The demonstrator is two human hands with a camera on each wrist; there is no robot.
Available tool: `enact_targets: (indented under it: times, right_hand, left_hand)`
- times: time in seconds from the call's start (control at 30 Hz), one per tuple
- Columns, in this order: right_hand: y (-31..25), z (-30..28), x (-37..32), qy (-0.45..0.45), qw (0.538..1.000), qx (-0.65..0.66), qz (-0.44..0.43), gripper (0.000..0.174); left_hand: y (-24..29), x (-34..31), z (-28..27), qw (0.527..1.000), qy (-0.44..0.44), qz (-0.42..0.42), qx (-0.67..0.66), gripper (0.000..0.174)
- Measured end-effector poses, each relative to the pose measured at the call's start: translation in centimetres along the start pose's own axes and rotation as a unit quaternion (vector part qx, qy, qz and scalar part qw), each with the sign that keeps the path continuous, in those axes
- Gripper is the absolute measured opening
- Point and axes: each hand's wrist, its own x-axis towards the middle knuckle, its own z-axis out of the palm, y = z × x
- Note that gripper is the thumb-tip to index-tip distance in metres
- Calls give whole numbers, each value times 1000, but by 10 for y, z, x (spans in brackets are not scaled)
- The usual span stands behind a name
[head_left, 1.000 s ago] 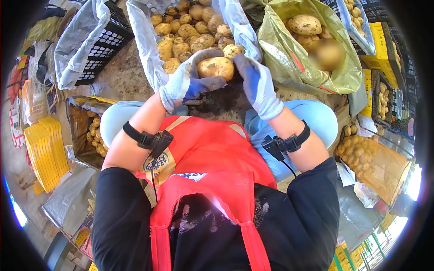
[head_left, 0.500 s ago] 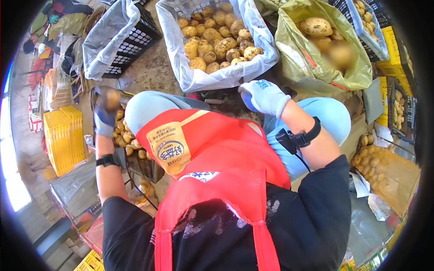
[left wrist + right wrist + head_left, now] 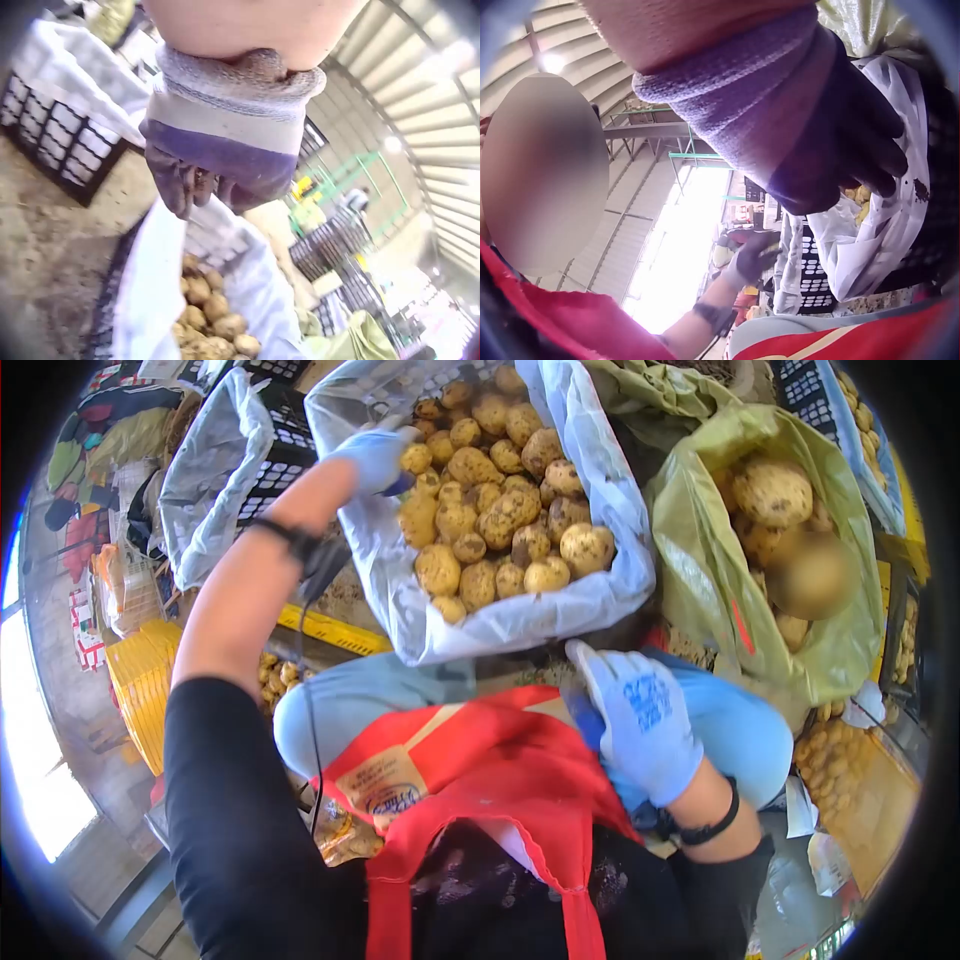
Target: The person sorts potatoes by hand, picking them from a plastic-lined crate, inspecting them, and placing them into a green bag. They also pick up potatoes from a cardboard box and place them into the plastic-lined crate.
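In the head view my gloved left hand (image 3: 372,460) reaches over the left rim of the white-lined crate (image 3: 385,595). Its fingertips are right at a small potato (image 3: 415,458) on the edge of the heap. The left wrist view shows that hand (image 3: 221,157) above the crate, fingers bent loosely downward and the palm hidden. My gloved right hand (image 3: 645,725) hovers over my right thigh, below the crate's near corner, fingers fairly straight and holding nothing visible. Soil-marked potatoes (image 3: 500,510) fill the lined crate.
An olive sack (image 3: 690,540) with large potatoes stands to the right of the crate. Another lined black crate (image 3: 215,500) is at the left. A yellow-edged crate (image 3: 330,628) with potatoes sits by my left knee. A net bag of potatoes (image 3: 835,760) lies at right.
Both hands first held a potato over the crate. The left hand then carried it to the left-hand crate and is now back at the lined crate without it visible. The right hand moved toward my body.
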Motion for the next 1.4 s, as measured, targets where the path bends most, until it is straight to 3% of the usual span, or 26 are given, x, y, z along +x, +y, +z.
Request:
enact_targets:
  times: [0.03,0.13,0.23,0.27,0.37,0.4,0.53,0.63,0.67,0.77,0.8,0.9,1.0,1.03,1.1,1.13,1.2,1.3,1.33,1.37,1.4]
  right_hand:
    - [3,-1,4,-9,1000,13,15,39]
    - [10,-10,20,-49,997,38,55,41]
    - [21,-16,33,-92,991,44,83,42]
    - [24,-17,35,-100,990,48,91,42]
    - [27,-18,36,-110,988,49,92,43]
    - [29,-17,36,-108,989,46,90,43]
    - [29,-16,32,-121,986,53,103,43]
    - [29,-15,30,-94,991,35,89,41]
    - [28,-15,28,-85,992,30,87,42]
    - [28,-14,22,-69,993,29,91,42]
    - [26,-15,19,-70,993,34,93,43]
    - [27,-13,15,-44,995,19,91,44]
    - [24,-22,19,-11,993,66,92,54]
    - [23,-21,21,41,991,93,91,58]
    - [20,-13,24,144,976,143,85,67]
    - [20,-6,24,152,959,219,92,76]
    - [10,-13,25,83,903,395,145,85]
    - [-8,-8,19,51,742,660,104,70]
    - [0,6,18,70,703,706,53,55]
    - [-3,9,12,141,815,560,51,37]
    - [6,22,13,91,677,727,73,39]
  left_hand:
    - [7,37,1,987,-122,-61,85,70]
    - [-38,122,78,968,-191,-142,85,76]
    - [-32,128,71,949,-236,-167,128,79]
    - [-42,132,81,960,-200,-138,141,75]
    - [-70,167,83,928,-341,-75,132,72]
    - [-78,168,84,948,-298,-73,78,66]
    - [-81,152,61,955,-292,-31,-42,65]
    - [-109,184,110,952,-303,-3,38,64]
    - [-123,201,124,931,-360,-54,23,62]
    - [-78,157,63,968,-245,10,-52,62]
    - [-64,148,47,955,-270,3,-121,72]
    - [-23,104,-5,925,-257,10,-280,77]
    - [-10,54,-14,783,-235,112,-566,81]
    - [4,29,-22,728,-204,140,-640,81]
    - [48,-9,-38,590,-230,240,-736,109]
    - [77,-37,-51,552,-222,222,-773,113]
    - [105,-84,-51,523,-220,212,-796,101]
    - [131,-135,-24,476,-180,162,-846,86]
    - [139,-148,-13,458,-155,149,-862,82]
    - [149,-155,-4,438,-126,149,-878,78]
    - [160,-165,7,414,-102,159,-891,75]
